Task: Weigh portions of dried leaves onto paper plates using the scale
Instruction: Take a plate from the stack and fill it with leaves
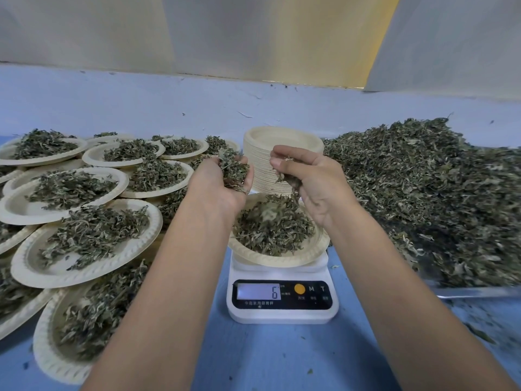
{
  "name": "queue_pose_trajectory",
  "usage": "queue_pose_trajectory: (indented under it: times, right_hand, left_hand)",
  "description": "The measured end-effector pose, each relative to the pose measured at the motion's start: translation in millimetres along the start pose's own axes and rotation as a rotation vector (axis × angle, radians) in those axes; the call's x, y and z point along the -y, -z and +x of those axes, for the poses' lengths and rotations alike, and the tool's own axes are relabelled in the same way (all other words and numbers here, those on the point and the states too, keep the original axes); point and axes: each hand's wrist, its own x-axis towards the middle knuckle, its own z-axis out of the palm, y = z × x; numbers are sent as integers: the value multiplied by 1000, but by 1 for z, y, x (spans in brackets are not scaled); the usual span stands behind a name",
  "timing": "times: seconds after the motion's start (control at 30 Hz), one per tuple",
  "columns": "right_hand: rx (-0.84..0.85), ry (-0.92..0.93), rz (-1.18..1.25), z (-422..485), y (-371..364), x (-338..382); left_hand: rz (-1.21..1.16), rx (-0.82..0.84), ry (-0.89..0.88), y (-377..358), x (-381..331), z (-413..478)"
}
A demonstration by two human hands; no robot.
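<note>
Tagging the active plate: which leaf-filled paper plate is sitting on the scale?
The paper plate at centre, resting on the white kitchen scale whose display reads 6. The other filled plates lie overlapping on the blue table to its left.

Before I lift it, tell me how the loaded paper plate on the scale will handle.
Probably very light: the scale shows 6. The paper plate looks thin, so it may flex under a one-edge grip. The leaves are heaped loose and could spill if it tips.

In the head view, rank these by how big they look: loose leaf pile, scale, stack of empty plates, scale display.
1. loose leaf pile
2-3. scale and stack of empty plates: alike, scale nearer, unranked
4. scale display
</note>
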Motion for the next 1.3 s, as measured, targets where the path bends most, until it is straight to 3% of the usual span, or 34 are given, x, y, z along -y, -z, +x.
queue_pose_trajectory:
  times: [0.2,1.3]
  right_hand:
    - [-55,18,100,3,1,2]
    - [-7,98,-52,-2,1,1]
  left_hand:
    - [13,11,6,1,0,0]
    - [-12,7,10,1,-1,0]
